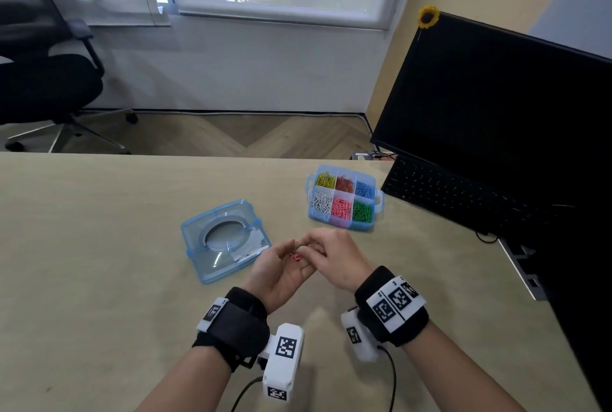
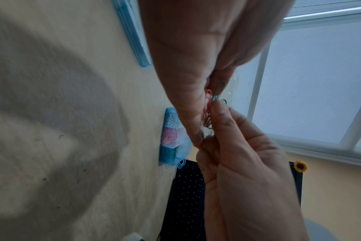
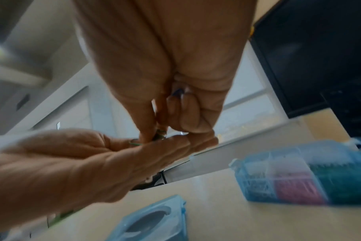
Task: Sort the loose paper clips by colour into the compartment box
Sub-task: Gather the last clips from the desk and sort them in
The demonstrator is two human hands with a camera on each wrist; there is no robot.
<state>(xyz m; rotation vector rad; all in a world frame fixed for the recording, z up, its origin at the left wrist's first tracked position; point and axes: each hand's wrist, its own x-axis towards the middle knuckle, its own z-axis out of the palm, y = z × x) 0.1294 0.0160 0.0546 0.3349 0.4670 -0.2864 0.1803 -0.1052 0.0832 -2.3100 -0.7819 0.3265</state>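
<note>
- Hands meet above the worktop (image 1: 99, 229): left hand (image 1: 281, 270) cupped palm-up, cradling pink paper clips (image 1: 295, 257).
- Right hand (image 1: 334, 257) fingers pinch a green paper clip (image 2: 217, 93) from that palm.
- Compartment box (image 1: 342, 201) sits near, lid (image 1: 225, 239) beside it.

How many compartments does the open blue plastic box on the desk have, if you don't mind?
6 in the blue plastic compartment box. Far row, left to right: yellow, red, blue clips. Near row: white, pink, green.
</note>
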